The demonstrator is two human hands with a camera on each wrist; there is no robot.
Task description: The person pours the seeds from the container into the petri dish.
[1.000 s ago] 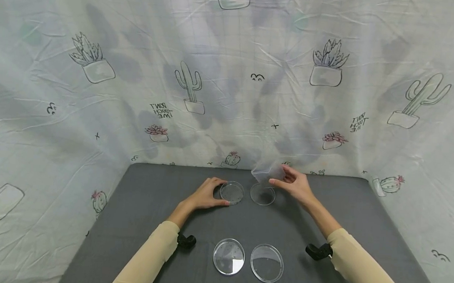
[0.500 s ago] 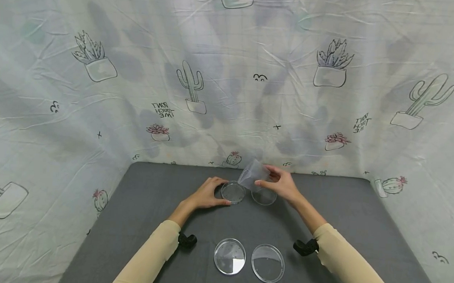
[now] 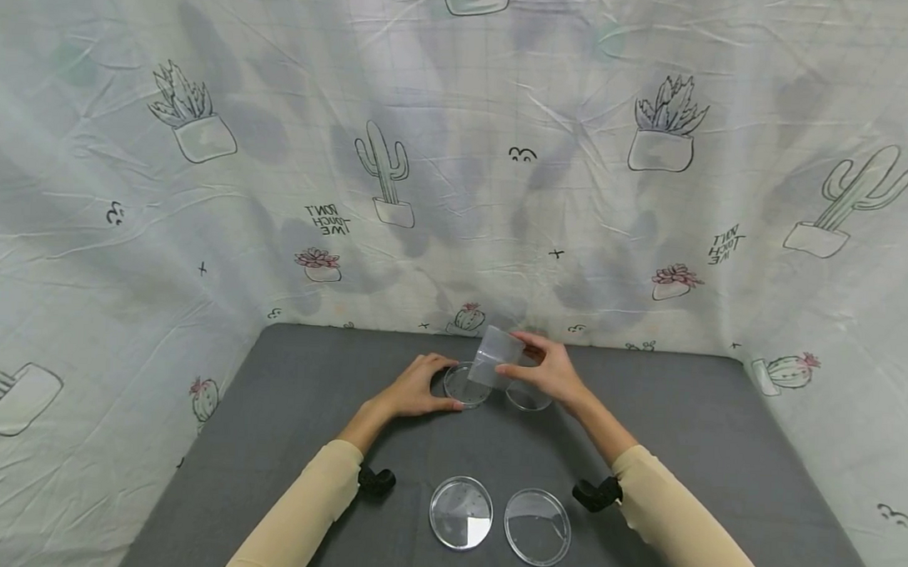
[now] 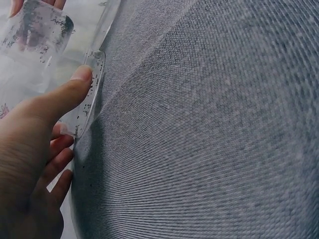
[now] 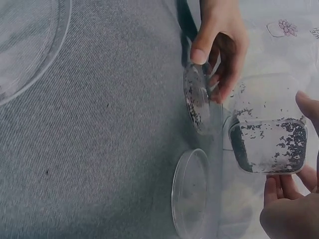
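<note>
Right hand (image 3: 552, 374) fingers and thumb pinch a clear plastic cup (image 3: 494, 357) by its walls, holding it tipped on its side above the gray table (image 3: 269, 410); the cup's long axis runs roughly from 2 o'clock down to 8 o'clock in the head view, its mouth pointing down-left toward a small round dish (image 3: 465, 384). In the right wrist view the cup (image 5: 269, 144) shows dark specks clinging to its inner wall, and the dish (image 5: 197, 102) lies just beside it at about 10 o'clock, already speckled with the same dark grains. The left hand (image 3: 413, 388) steadies that dish, thumb and fingers curled around its rim at 9 o'clock; the left wrist view shows the thumb (image 4: 75, 82) pressed on the dish's edge. The cup's mouth hangs over the dish's 3 o'clock rim, close above it, though whether they touch cannot be told. A second small dish (image 3: 528, 396) sits just beside the first at 3 o'clock, partly hidden under the right hand. Two larger clear dishes (image 3: 461, 512) (image 3: 537, 527) lie side by side at 6 o'clock, well apart from both hands. A cactus-print sheet (image 3: 383, 172) hangs behind the table.
</note>
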